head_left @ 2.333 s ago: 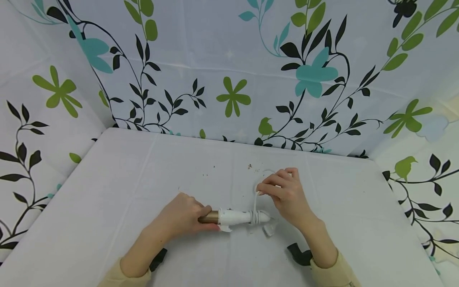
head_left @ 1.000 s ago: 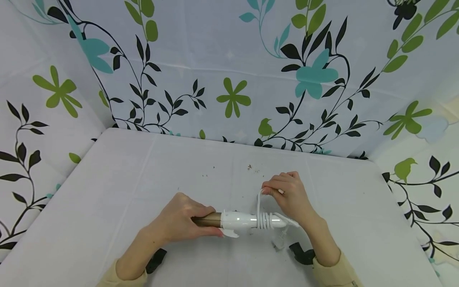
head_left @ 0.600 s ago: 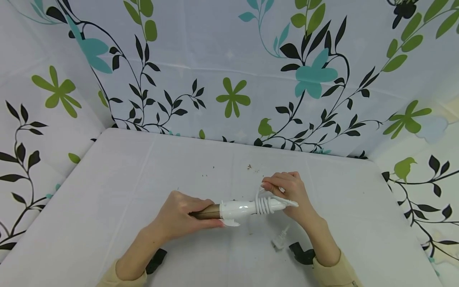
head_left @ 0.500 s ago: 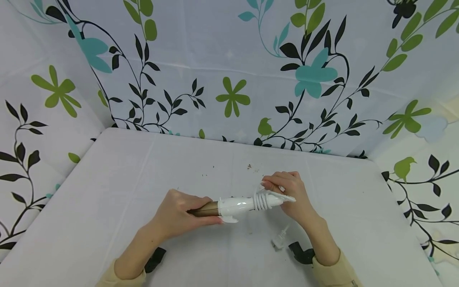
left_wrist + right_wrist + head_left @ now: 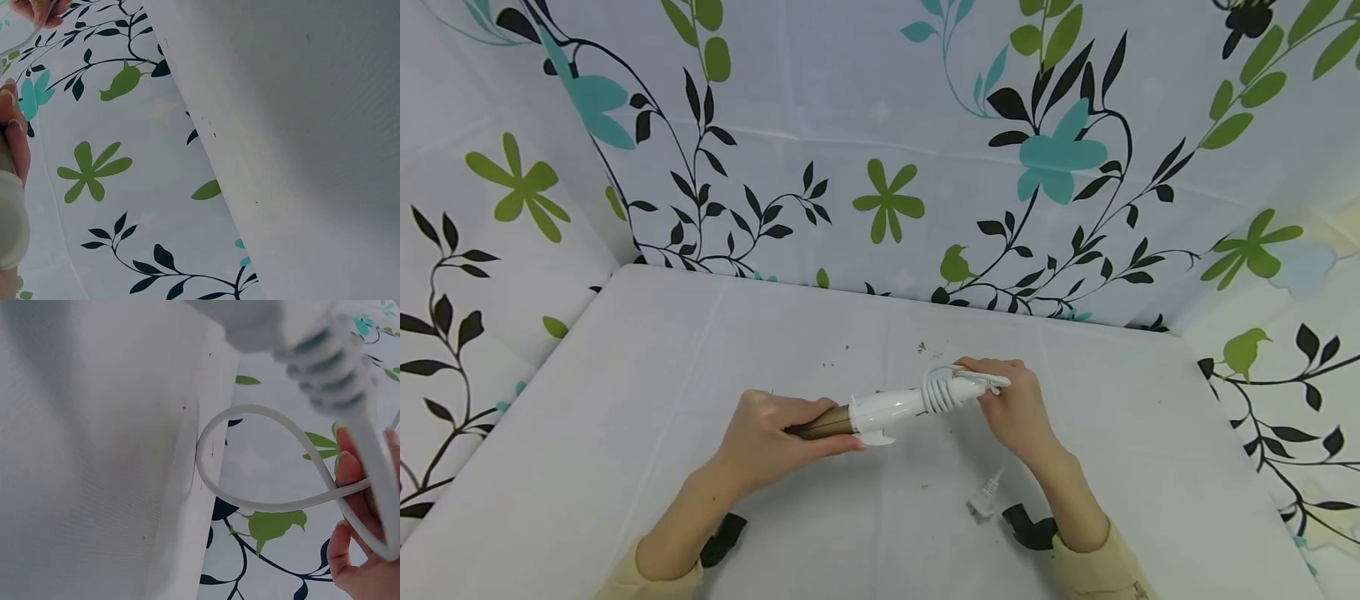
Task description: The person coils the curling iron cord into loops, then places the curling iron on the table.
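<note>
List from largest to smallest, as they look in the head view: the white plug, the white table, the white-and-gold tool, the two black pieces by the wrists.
1. White table
2. White-and-gold tool
3. Black piece by the right wrist and black piece by the left wrist: too alike to rank
4. White plug

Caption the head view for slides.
Left hand grips curling iron by gold barrel; right hand holds cord coiled around handle.

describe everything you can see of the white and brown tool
The tool has a glossy, plastic-looking white handle, a metallic brown barrel and a white lever where they meet. It is held above the table, its white end angled away from the person. The left hand grips the barrel; white cord loops around the handle. The right hand holds cord near its tip.
</note>
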Available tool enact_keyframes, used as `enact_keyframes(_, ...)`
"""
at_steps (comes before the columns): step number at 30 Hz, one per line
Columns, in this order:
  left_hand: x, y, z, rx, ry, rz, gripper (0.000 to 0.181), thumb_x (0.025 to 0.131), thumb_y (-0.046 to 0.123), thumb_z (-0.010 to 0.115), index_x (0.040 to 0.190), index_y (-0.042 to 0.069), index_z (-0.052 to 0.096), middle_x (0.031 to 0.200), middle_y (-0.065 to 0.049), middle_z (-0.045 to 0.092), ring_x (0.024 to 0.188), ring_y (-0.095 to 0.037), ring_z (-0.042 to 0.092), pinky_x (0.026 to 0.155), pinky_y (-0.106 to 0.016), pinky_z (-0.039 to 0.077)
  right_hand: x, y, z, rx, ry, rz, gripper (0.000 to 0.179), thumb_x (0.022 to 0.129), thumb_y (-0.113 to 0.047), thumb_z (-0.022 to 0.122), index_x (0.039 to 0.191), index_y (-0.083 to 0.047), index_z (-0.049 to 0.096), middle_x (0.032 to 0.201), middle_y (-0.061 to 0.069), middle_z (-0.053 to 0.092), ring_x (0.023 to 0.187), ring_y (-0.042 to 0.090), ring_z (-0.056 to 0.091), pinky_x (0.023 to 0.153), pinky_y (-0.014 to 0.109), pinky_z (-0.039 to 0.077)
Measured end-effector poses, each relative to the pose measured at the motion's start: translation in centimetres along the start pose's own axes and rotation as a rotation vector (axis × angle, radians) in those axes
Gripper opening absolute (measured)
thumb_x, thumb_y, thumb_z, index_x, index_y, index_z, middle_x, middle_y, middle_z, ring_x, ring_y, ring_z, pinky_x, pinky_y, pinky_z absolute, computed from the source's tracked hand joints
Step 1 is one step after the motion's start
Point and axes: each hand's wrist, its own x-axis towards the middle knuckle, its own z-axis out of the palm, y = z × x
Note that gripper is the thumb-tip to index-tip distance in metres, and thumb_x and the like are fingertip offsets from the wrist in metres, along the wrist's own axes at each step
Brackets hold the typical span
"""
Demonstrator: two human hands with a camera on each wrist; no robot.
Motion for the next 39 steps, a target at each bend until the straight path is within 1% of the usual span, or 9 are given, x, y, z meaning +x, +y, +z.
enact_keyframes(5, 0.0, 0.1, 0.1, -0.06, -0.03, 0.008, 0.031, 0.079, 0.044, 0.084, 0.083, 0.014, 0.078, 0.069, 0.009, 0.072, 0.049, 0.005, 0.051, 0.049, -0.007, 0.037, 0.0, -0.1, 0.1, 0.041, 0.018, 0.039, 0.013, 0.085, -0.001, 0.077, 0.098, 0.002, 0.078, 0.09, 0.01, 0.077, 0.083, 0.025, 0.075, 0.07, 0.035, 0.059)
enact_keyframes(8, 0.0, 0.3, 0.2, -0.093, -0.034, 0.015, 0.029, 0.079, 0.041, 0.085, 0.084, 0.013, 0.078, 0.07, 0.008, 0.073, 0.051, 0.005, 0.054, 0.05, -0.008, 0.039, -0.1, -0.4, 0.2, -0.001, 0.006, -0.002, 0.014, 0.084, -0.001, 0.077, 0.097, 0.003, 0.078, 0.09, 0.011, 0.077, 0.08, 0.026, 0.075, 0.07, 0.036, 0.059)
enact_keyframes(13, 0.1, 0.4, 0.3, -0.104, 0.045, 0.017, 0.031, 0.079, 0.039, 0.085, 0.083, 0.009, 0.078, 0.071, 0.002, 0.074, 0.054, -0.002, 0.065, 0.052, -0.012, 0.047, -0.3, -1.0, 0.4, -0.106, -0.049, -0.005, 0.017, 0.079, 0.003, 0.08, 0.095, -0.002, 0.078, 0.091, 0.01, 0.077, 0.083, 0.025, 0.072, 0.074, 0.041, 0.051)
enact_keyframes(16, 0.1, 0.5, 0.4, -0.074, 0.098, -0.007, 0.035, 0.08, 0.041, 0.083, 0.082, 0.007, 0.078, 0.069, 0.0, 0.074, 0.054, -0.006, 0.068, 0.052, -0.014, 0.049, -0.3, -1.2, 0.4, -0.086, -0.094, -0.019, 0.011, 0.08, 0.003, 0.078, 0.086, -0.006, 0.077, 0.082, 0.002, 0.076, 0.079, 0.019, 0.067, 0.079, 0.039, 0.046)
enact_keyframes(19, 0.1, 0.5, 0.4, -0.029, 0.13, -0.059, 0.037, 0.081, 0.044, 0.082, 0.082, 0.007, 0.079, 0.069, -0.001, 0.074, 0.052, -0.008, 0.067, 0.05, -0.014, 0.048, -0.2, -1.2, 0.5, -0.047, -0.116, -0.092, 0.008, 0.084, -0.002, 0.077, 0.082, -0.01, 0.076, 0.071, -0.006, 0.071, 0.069, 0.009, 0.062, 0.08, 0.037, 0.041)
enact_keyframes(21, 0.1, 0.5, 0.3, 0.0, 0.14, -0.103, 0.036, 0.079, 0.043, 0.083, 0.082, 0.007, 0.079, 0.07, -0.002, 0.074, 0.05, -0.007, 0.065, 0.048, -0.014, 0.045, -0.1, -1.1, 0.6, -0.03, -0.11, -0.136, 0.006, 0.085, -0.003, 0.076, 0.085, -0.01, 0.076, 0.065, -0.009, 0.067, 0.061, 0.004, 0.059, 0.079, 0.036, 0.039)
enact_keyframes(26, 0.1, 0.5, 0.2, 0.068, 0.134, -0.183, 0.037, 0.078, 0.045, 0.084, 0.082, 0.008, 0.08, 0.067, -0.002, 0.073, 0.043, 0.0, 0.053, 0.042, -0.012, 0.035, -0.2, -1.0, 0.5, -0.034, -0.124, -0.176, 0.003, 0.086, -0.008, 0.077, 0.088, -0.008, 0.076, 0.062, -0.011, 0.063, 0.06, -0.001, 0.055, 0.08, 0.036, 0.039)
enact_keyframes(33, 0.3, 0.5, 0.1, 0.28, 0.141, -0.209, 0.062, 0.087, 0.069, 0.058, 0.078, 0.011, 0.079, 0.055, 0.004, 0.065, 0.04, 0.004, 0.033, 0.041, -0.01, 0.022, -0.2, -1.6, 0.5, 0.003, -0.19, -0.248, 0.006, 0.091, -0.015, 0.073, 0.087, -0.012, 0.072, 0.061, -0.009, 0.059, 0.059, -0.002, 0.051, 0.081, 0.036, 0.037)
enact_keyframes(39, 0.2, 0.4, 0.0, 0.324, 0.121, -0.234, 0.069, 0.087, 0.073, 0.054, 0.082, 0.01, 0.081, 0.057, 0.002, 0.068, 0.04, 0.004, 0.034, 0.041, -0.01, 0.022, -0.3, -1.6, 0.6, -0.006, -0.177, -0.273, 0.008, 0.093, -0.017, 0.072, 0.09, -0.01, 0.073, 0.063, -0.013, 0.058, 0.059, -0.002, 0.05, 0.08, 0.035, 0.037)
